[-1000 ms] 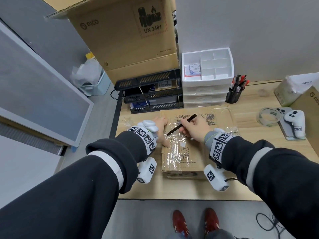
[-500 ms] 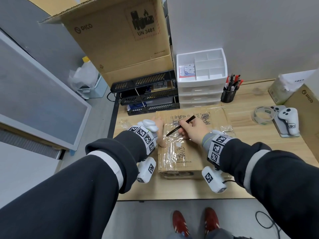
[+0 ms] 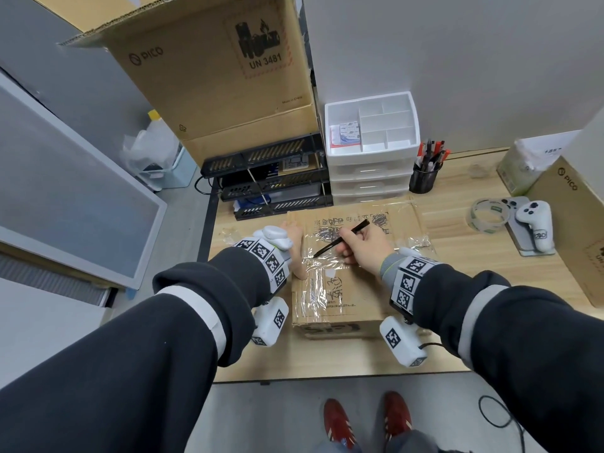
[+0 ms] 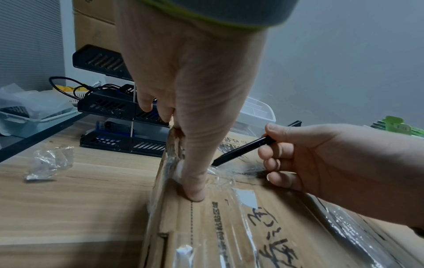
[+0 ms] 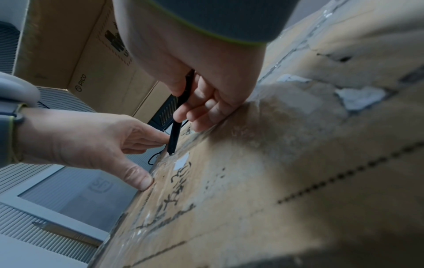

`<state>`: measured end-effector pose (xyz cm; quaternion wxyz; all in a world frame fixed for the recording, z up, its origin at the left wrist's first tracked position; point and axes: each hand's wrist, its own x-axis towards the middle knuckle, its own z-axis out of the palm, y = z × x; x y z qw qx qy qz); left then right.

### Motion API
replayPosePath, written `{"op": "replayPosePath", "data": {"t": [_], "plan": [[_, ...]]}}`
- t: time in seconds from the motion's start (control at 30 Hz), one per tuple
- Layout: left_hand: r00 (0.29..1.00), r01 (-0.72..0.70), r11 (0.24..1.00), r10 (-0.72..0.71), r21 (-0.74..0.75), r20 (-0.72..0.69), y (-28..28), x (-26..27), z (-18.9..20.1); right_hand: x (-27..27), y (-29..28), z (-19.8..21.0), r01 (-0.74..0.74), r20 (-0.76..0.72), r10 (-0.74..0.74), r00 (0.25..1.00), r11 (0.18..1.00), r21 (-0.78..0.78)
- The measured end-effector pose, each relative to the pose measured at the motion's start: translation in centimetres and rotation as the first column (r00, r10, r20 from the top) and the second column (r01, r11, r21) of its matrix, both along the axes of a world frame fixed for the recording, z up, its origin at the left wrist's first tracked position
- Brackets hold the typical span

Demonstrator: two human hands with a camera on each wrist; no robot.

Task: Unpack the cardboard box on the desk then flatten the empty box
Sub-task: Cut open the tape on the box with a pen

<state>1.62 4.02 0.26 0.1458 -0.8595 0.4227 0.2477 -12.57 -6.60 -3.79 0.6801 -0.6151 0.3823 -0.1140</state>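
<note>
A flat cardboard box (image 3: 343, 302) with clear tape and black handwriting lies on the wooden desk (image 3: 327, 361). My left hand (image 3: 295, 243) rests on its left edge. The thumb (image 4: 195, 188) presses flat on the top and the fingers (image 4: 146, 105) reach down the side wall. My right hand (image 3: 366, 248) grips a slim black pen-like tool (image 3: 343, 238). Its tip touches the tape on the lid, close to the left thumb. The same tool (image 5: 176, 127) and box top (image 5: 275, 181) show in the right wrist view. The box is closed and its contents are hidden.
A large PICO carton (image 3: 212, 76) sits on black trays (image 3: 271, 178) at the back left. Beside these are a white drawer unit (image 3: 372, 148) and a pen cup (image 3: 423, 178). To the right lie a tape roll (image 3: 488, 214), a white controller (image 3: 536, 227) and another carton (image 3: 575, 230). Crumpled plastic (image 4: 50, 163) lies left of the box.
The head view has shifted slightly. Both hands and the tool keep their places on the box.
</note>
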Motion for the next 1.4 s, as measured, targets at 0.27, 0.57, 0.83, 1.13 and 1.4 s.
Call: {"op": "replayPosePath", "data": {"t": [0.27,0.57,0.83,1.13,1.4], "plan": [[1.000,-0.001,1.000,0.001,-0.014,-0.004,-0.1,0.0,0.0,-0.6,-0.5,-0.5,0.032,-0.029,-0.032,0.999,0.999,-0.014],[0.997,-0.025,1.000,0.025,0.009,-0.070,-0.4,-0.1,0.2,-1.5,-0.7,0.2,0.066,-0.012,-0.066,0.998,0.997,0.046],[0.998,0.001,0.999,-0.003,-0.038,-0.066,-0.2,-0.5,0.7,-2.6,-0.6,1.2,0.109,0.044,-0.112,0.993,0.991,0.082],[1.000,-0.002,1.000,0.001,0.003,0.014,-0.6,-1.4,1.3,-3.2,-0.6,1.4,0.154,0.052,-0.161,0.986,0.981,0.116],[1.000,-0.011,1.000,0.011,0.018,-0.006,-0.2,-1.5,1.9,-3.4,-0.6,1.3,0.202,0.051,-0.212,0.976,0.969,0.144]]}}
